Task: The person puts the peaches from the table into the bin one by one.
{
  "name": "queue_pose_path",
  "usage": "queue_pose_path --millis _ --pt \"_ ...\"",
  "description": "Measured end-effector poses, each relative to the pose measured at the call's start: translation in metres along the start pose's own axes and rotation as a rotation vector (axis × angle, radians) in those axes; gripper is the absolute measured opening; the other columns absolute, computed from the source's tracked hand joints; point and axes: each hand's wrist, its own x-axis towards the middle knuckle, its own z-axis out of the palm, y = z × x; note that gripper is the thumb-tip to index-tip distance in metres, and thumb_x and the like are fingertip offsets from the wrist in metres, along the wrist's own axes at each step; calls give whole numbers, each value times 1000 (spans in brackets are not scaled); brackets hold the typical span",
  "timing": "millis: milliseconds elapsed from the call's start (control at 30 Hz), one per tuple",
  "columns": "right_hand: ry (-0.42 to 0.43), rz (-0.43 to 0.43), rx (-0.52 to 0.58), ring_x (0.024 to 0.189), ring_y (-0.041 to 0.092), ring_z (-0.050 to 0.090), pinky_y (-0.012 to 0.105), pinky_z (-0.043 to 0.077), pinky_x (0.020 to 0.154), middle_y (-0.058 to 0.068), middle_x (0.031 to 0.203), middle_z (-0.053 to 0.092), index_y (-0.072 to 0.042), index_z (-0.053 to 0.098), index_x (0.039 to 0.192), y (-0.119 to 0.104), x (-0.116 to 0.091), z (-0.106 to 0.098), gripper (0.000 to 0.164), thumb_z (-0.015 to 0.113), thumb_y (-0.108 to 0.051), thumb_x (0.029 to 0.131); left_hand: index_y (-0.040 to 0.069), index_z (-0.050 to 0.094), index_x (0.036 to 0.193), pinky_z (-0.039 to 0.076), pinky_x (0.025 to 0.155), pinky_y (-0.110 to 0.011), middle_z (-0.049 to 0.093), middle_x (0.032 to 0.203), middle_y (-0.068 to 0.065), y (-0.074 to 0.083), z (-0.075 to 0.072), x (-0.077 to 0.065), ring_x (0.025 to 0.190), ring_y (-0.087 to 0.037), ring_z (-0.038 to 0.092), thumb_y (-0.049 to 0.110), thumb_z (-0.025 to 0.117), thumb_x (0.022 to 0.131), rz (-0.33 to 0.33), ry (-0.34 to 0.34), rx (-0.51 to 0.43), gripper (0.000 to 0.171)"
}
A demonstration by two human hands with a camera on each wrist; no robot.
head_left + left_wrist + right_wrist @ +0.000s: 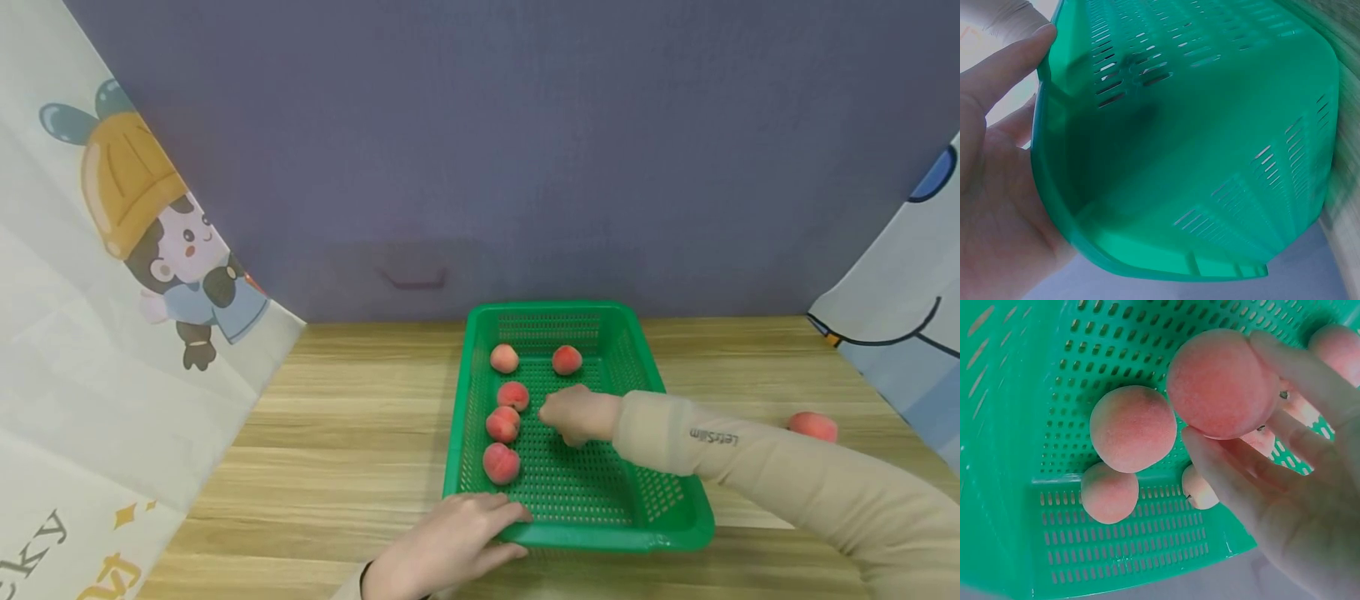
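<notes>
A green plastic basket (592, 535) with slotted walls stands on the table, several peaches inside it. My right hand (577, 414) reaches low into its middle. In the right wrist view, thumb and fingers pinch a peach (1222, 384), which the hand hides in the head view. Right beside that fruit lies another peach (1134, 428). Along the basket's left side is a row of peaches, the nearest peach (501, 463) close to the front. One more peach (567, 360) sits at the back. My left hand (457, 537) holds the basket's near left rim, fingers over the edge and thumb outside.
On the wooden table (337, 450), a loose peach (813, 426) lies right of the basket, partly behind my right sleeve (750, 467). A dark grey-blue panel (525, 167) rises behind the basket. Printed white sheets (67, 350) flank the table.
</notes>
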Motion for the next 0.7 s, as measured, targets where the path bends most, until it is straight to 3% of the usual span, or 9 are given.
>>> queue_pose_path --millis 167,467,700 --pt "-22 11 -14 53 12 29 27 31 52 0 60 42 -14 46 63 -1 2 2 27 58 8 71 15 60 97 40 67 -8 59 83 10 0 0 0 75 5 52 28 62 82 3 0 -9 20" --pt "-20 -31 56 57 13 35 27 33 55 0 63 42 -12 47 67 1 1 6 26 57 12 70 15 60 97 40 67 -8 59 83 10 0 0 1 75 4 52 27 63 82 5 0 -5 20" --pt "-24 -37 23 59 13 37 27 35 56 0 66 45 -11 50 68 -2 3 6 25 58 12 68 15 60 97 41 67 -8 59 82 10 0 1 1 75 4 53 28 63 82 7 7 1 20"
